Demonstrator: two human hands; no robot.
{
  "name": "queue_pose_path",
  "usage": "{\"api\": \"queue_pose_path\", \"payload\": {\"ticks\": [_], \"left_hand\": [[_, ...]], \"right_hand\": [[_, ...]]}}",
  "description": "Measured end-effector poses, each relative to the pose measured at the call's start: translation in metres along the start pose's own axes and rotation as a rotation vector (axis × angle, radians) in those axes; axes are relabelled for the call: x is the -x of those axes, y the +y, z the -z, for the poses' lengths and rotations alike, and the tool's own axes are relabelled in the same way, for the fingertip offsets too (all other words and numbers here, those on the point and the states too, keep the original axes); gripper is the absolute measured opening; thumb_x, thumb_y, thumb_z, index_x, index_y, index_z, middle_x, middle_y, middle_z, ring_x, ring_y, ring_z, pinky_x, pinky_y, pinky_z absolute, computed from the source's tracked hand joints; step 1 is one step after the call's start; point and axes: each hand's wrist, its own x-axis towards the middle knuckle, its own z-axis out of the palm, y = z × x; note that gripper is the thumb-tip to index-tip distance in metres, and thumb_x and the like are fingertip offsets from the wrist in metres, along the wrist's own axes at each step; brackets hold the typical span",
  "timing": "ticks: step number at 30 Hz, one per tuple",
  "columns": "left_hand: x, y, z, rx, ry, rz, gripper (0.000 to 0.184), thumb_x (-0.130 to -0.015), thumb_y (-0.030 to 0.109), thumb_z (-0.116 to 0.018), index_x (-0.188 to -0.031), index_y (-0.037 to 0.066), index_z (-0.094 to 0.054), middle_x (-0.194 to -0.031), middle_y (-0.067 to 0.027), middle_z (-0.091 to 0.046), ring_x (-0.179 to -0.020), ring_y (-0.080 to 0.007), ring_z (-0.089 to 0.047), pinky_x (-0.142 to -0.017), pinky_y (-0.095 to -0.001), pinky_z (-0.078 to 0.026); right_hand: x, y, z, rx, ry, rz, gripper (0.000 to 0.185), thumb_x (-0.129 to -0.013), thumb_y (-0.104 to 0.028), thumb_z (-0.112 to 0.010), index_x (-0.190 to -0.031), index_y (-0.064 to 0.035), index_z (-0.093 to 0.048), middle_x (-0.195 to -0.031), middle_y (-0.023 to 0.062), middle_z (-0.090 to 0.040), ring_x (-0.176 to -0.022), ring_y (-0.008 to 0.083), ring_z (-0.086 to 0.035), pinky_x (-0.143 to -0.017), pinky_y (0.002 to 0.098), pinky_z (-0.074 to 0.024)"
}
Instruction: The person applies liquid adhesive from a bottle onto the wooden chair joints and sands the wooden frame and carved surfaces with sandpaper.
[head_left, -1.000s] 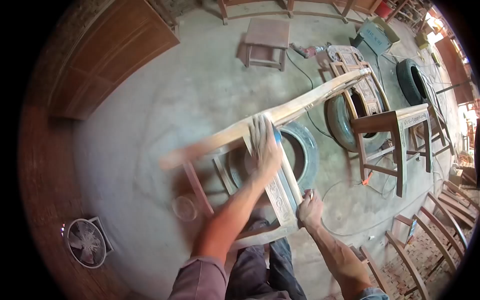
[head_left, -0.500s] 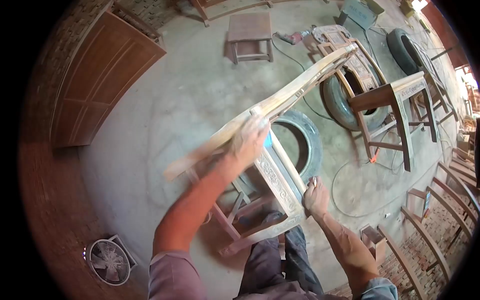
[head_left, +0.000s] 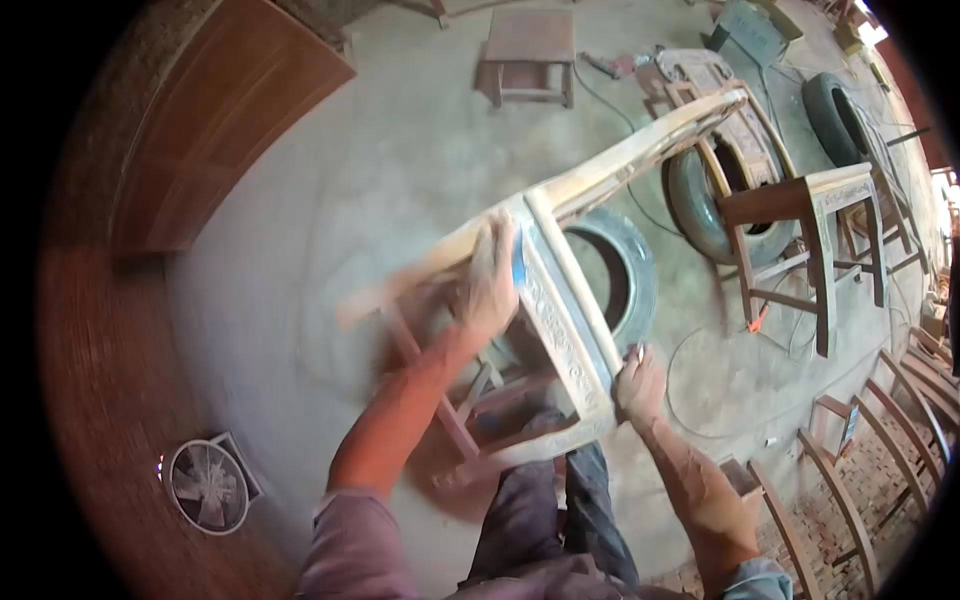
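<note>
A wooden chair frame [head_left: 640, 145] with a carved rail [head_left: 560, 335] lies tilted in front of me, above a tyre [head_left: 640, 280] on the floor. My left hand [head_left: 492, 280] presses on the frame near the joint of the long rail and the carved one, its fingers close together. Something blue [head_left: 518, 258] shows beside those fingers, mostly hidden by them. At the near right corner, my right hand [head_left: 640, 385] is closed round the frame's edge, with a small light-coloured tip showing between thumb and finger.
A small stool [head_left: 530, 38] stands at the top. On the right are another chair [head_left: 770, 205] resting by a tyre [head_left: 695, 210], cables, and several curved wooden pieces [head_left: 840, 500]. A fan [head_left: 207, 487] is at lower left, a wooden panel [head_left: 220, 120] at upper left.
My left hand has slid back and forth near the joint and now sits beside the carved rail. My right hand has kept its hold on the corner. The whole view has shifted a little.
</note>
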Motion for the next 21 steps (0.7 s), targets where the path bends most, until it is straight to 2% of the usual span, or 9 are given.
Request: {"api": "queue_pose_path", "payload": {"ticks": [3,7,11,13,14,15,17,20,21], "left_hand": [[0.011,0.011,-0.020,-0.222,-0.031,-0.135,0.059,-0.098,0.000,-0.050,-0.156,-0.010,-0.040,-0.150,-0.0374,-0.051,-0.145,-0.0503,-0.046,-0.124,-0.0546,-0.037],[0.092,0.037,-0.043,-0.051,-0.169,-0.433,0.053,-0.094,0.000,-0.054,-0.146,-0.007,-0.056,-0.149,-0.0334,-0.054,-0.142,-0.0468,-0.051,-0.125,-0.0535,-0.038],[-0.007,-0.003,-0.018,-0.224,0.038,-0.277,0.055,-0.091,0.001,-0.058,-0.146,-0.007,-0.055,-0.148,-0.0352,-0.054,-0.142,-0.0500,-0.049,-0.127,-0.0525,-0.035],[0.025,0.005,-0.057,-0.247,0.059,-0.213,0.052,-0.093,0.001,-0.057,-0.144,-0.010,-0.055,-0.148,-0.0371,-0.053,-0.143,-0.0509,-0.048,-0.127,-0.0535,-0.034],[0.051,0.027,-0.081,0.097,0.159,0.004,0.050,-0.095,0.001,-0.055,-0.143,-0.012,-0.055,-0.149,-0.0371,-0.052,-0.145,-0.0498,-0.047,-0.127,-0.0540,-0.034],[0.075,0.041,-0.075,-0.143,0.006,-0.223,0.050,-0.095,0.002,-0.056,-0.142,-0.014,-0.055,-0.150,-0.0367,-0.052,-0.146,-0.0488,-0.047,-0.128,-0.0543,-0.033],[0.067,0.030,-0.067,-0.221,-0.050,-0.286,0.050,-0.095,0.004,-0.056,-0.142,-0.012,-0.057,-0.151,-0.0368,-0.051,-0.147,-0.0484,-0.045,-0.127,-0.0541,-0.033],[-0.002,0.004,-0.051,-0.410,0.050,-0.174,0.050,-0.095,0.005,-0.056,-0.142,-0.012,-0.057,-0.153,-0.0344,-0.050,-0.149,-0.0478,-0.043,-0.130,-0.0510,-0.031],[0.006,0.010,-0.067,-0.240,0.085,-0.094,0.050,-0.094,0.005,-0.056,-0.142,-0.012,-0.057,-0.153,-0.0342,-0.050,-0.149,-0.0476,-0.042,-0.130,-0.0508,-0.030]], "right_hand": [[-0.001,-0.009,0.011,-0.008,0.003,0.000,0.026,-0.102,-0.017,-0.048,-0.112,-0.0018,-0.066,-0.098,0.0285,-0.073,-0.095,0.0499,-0.069,-0.082,0.0554,-0.0531],[-0.002,-0.009,0.007,-0.011,0.010,0.022,0.027,-0.101,-0.016,-0.047,-0.110,-0.0015,-0.067,-0.094,0.0275,-0.073,-0.092,0.0488,-0.070,-0.081,0.0546,-0.0534],[-0.003,-0.013,0.009,-0.013,0.008,0.013,0.028,-0.101,-0.018,-0.047,-0.109,-0.0002,-0.068,-0.091,0.0262,-0.073,-0.090,0.0482,-0.071,-0.082,0.0542,-0.0536],[-0.002,-0.005,0.006,0.008,0.007,0.047,0.029,-0.102,-0.019,-0.047,-0.109,0.0004,-0.068,-0.090,0.0258,-0.073,-0.090,0.0484,-0.071,-0.082,0.0542,-0.0537],[0.001,-0.010,0.007,0.034,0.040,0.068,0.030,-0.102,-0.019,-0.047,-0.109,0.0008,-0.068,-0.092,0.0260,-0.074,-0.090,0.0481,-0.071,-0.083,0.0540,-0.0538],[0.000,-0.012,0.008,0.080,0.033,0.090,0.035,-0.109,-0.021,-0.042,-0.108,0.0022,-0.068,-0.093,0.0258,-0.073,-0.091,0.0457,-0.070,-0.082,0.0506,-0.0534],[-0.001,-0.015,0.009,0.021,0.011,0.026,0.035,-0.108,-0.020,-0.042,-0.106,0.0024,-0.068,-0.094,0.0267,-0.073,-0.092,0.0466,-0.070,-0.083,0.0508,-0.0532],[-0.002,-0.011,0.005,0.011,0.036,0.053,0.036,-0.108,-0.022,-0.042,-0.104,0.0030,-0.068,-0.094,0.0274,-0.073,-0.092,0.0475,-0.069,-0.084,0.0506,-0.0529],[-0.004,-0.006,0.004,0.050,0.056,0.069,0.036,-0.107,-0.023,-0.043,-0.106,0.0023,-0.068,-0.094,0.0279,-0.073,-0.092,0.0478,-0.070,-0.084,0.0516,-0.0526]]}}
